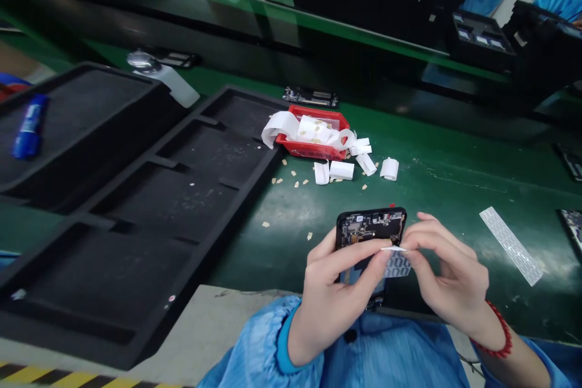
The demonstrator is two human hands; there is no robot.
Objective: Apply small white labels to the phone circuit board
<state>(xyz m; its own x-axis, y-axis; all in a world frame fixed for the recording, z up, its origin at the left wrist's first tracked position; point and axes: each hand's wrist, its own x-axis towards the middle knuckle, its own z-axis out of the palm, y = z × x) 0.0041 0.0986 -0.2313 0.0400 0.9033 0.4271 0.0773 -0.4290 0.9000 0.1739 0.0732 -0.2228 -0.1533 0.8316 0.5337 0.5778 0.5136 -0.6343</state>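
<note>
An opened phone with bare circuitry at its top stands tilted at the table's front edge, partly covered by my fingers. Over it, a small sheet of printed stickers is pinched at its upper edge by both hands. My left hand closes thumb and forefinger on the sheet's left corner. On the right corner, my right hand has its fingertips together. A longer strip of the same kind of stickers lies flat on the green table to the right.
A red bin holds white paper scraps; curled paper and small tan bits lie nearby. Black foam trays fill the left, with a blue marker on one. Circuit boards lie behind the bin and at far right. Other people's blue sleeves show behind.
</note>
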